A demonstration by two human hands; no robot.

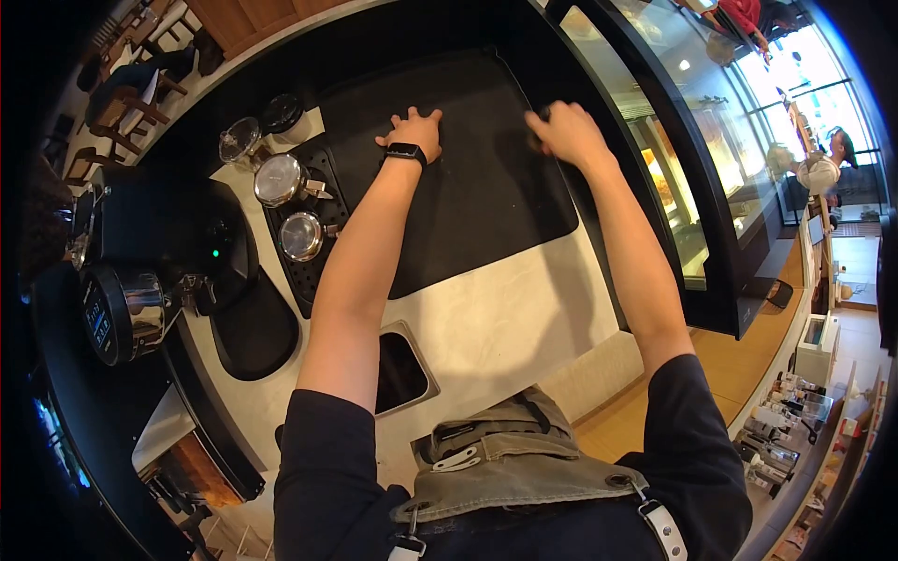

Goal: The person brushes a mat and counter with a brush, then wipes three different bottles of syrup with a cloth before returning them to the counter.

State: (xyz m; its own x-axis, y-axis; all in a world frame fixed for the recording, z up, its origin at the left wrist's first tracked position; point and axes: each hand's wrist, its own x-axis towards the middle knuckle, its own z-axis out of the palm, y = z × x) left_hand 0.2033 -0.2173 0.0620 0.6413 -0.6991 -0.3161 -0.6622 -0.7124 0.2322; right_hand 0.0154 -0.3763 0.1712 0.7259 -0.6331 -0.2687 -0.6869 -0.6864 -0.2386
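Across a black mat [477, 210], the left hand [420, 132] spreads wide; at right, the right hand [569, 134] curls, contents unclear.

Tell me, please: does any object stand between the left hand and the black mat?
Nothing visible stands between the left hand and the black mat; the metal pitchers stand beside the mat. Under the right hand, a dark patch is too blurred to identify.

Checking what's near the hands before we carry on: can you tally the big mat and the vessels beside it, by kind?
Big mat: 1
Steel pitchers: 2
Clear vessel: 1
Black-topped vessel: 1
Total: 5
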